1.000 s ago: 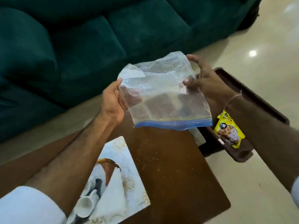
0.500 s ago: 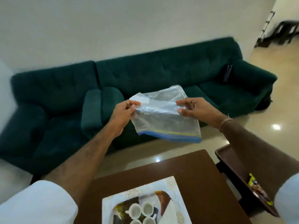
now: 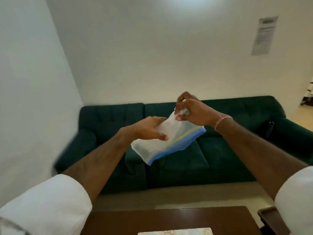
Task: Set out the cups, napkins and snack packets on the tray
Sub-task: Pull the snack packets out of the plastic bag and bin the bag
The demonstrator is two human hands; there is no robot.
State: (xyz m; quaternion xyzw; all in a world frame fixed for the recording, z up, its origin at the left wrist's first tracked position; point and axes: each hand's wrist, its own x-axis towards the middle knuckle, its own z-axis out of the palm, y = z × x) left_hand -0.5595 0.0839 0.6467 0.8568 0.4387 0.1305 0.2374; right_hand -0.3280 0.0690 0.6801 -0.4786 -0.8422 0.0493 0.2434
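Head view: both hands hold a clear zip-top bag (image 3: 167, 139) with a blue seal strip in the air, in front of a dark green sofa (image 3: 220, 150). Left hand (image 3: 149, 130) grips its side, fingers curled around the plastic. Right hand (image 3: 191, 111) pinches the top corner between thumb and fingertips. White tray (image 3: 175, 232) edge shows on the brown table (image 3: 169, 219) below

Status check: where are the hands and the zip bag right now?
Both hands up over the sofa. Left hand and right hand gripping the clear zip bag. Tray edge barely in view below, nothing obstructing.
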